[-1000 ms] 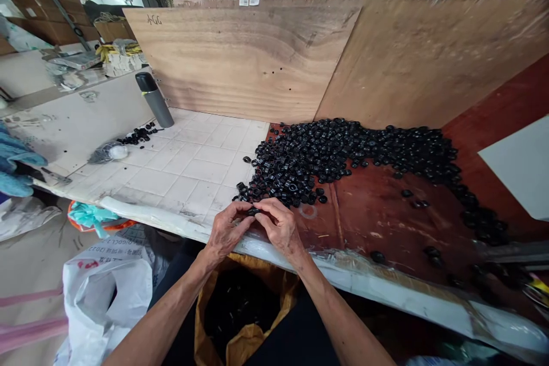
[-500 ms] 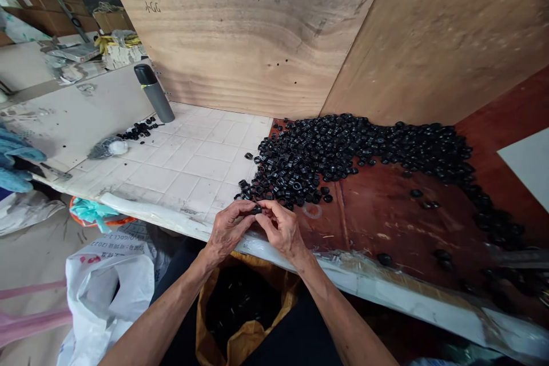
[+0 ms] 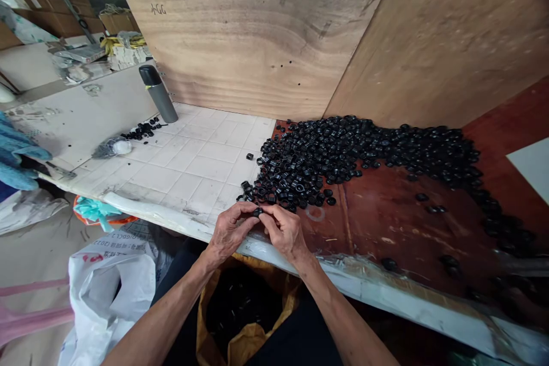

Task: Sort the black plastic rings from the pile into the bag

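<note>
Between the fingertips of both hands is a small black ring-like part (image 3: 257, 212), held just above the table's front edge. My left hand (image 3: 230, 230) pinches it from the left with thumb and forefinger. From the other side, my right hand (image 3: 283, 231) meets it with thumb and forefinger, also closed. Fingers cover much of the part, so its exact kind cannot be made out. Right behind the hands lies a large pile of black ring-like parts (image 3: 300, 166), spreading to the right along the wooden board.
Below the hands stands an open yellow-brown sack (image 3: 249, 334) with dark contents. A grey bottle (image 3: 162, 100) and a small plastic bag (image 3: 112, 147) are on the white tiled surface (image 3: 201, 160). A plywood board (image 3: 257, 51) closes the back. A white sack (image 3: 114, 291) sits lower left.
Both hands stay together at the same spot over the table edge, their fingers shifting slightly around the small black part. The whole view has moved a little.
</note>
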`<state>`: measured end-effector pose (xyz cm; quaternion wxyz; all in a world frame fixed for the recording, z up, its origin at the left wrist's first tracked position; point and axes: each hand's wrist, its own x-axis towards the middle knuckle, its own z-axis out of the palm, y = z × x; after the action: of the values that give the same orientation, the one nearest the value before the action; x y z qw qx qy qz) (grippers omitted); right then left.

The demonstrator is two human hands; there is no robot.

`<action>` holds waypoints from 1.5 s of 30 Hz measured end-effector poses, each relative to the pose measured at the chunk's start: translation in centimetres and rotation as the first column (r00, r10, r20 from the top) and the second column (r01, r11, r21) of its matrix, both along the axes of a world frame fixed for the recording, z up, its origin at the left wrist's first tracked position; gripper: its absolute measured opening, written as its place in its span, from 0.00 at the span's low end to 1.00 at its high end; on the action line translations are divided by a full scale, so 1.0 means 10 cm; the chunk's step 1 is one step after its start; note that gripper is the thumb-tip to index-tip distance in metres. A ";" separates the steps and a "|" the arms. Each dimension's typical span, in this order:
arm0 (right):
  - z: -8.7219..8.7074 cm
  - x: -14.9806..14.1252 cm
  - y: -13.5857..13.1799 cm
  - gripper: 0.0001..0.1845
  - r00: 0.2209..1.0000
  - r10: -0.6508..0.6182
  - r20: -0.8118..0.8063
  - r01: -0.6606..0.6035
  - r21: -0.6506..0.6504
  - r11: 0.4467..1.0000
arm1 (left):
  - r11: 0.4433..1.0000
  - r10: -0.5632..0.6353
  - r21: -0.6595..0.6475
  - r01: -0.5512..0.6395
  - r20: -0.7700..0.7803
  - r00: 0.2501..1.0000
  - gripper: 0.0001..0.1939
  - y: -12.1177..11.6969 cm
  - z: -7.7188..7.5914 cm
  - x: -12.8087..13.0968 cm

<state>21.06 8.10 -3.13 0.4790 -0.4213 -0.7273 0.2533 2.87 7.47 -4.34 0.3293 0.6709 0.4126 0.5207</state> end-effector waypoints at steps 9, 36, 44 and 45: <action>0.09 0.00 -0.03 0.23 1.000 0.004 0.013 -0.003 -0.031 1.000 | 0.998 0.016 -0.056 -0.016 -0.008 1.000 0.09 0.00 -0.06 -0.02; -0.12 0.49 -0.10 0.09 0.771 -0.437 0.463 0.460 0.071 0.885 | 0.964 0.219 0.053 -0.261 -0.715 0.664 0.10 0.09 0.19 0.20; -0.13 0.38 -0.03 0.09 0.964 -0.196 0.178 0.192 0.042 0.981 | 0.967 0.238 0.221 -0.127 -0.607 0.759 0.06 0.11 0.01 0.23; -0.09 0.36 -0.01 0.11 0.981 -0.153 0.116 0.152 0.016 0.988 | 0.968 0.227 0.223 -0.114 -0.588 0.776 0.08 0.11 0.02 0.22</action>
<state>24.63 7.96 -4.04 0.4551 -0.4883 -0.7205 0.1881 5.08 8.54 -4.17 0.0701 0.7885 0.5086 0.3388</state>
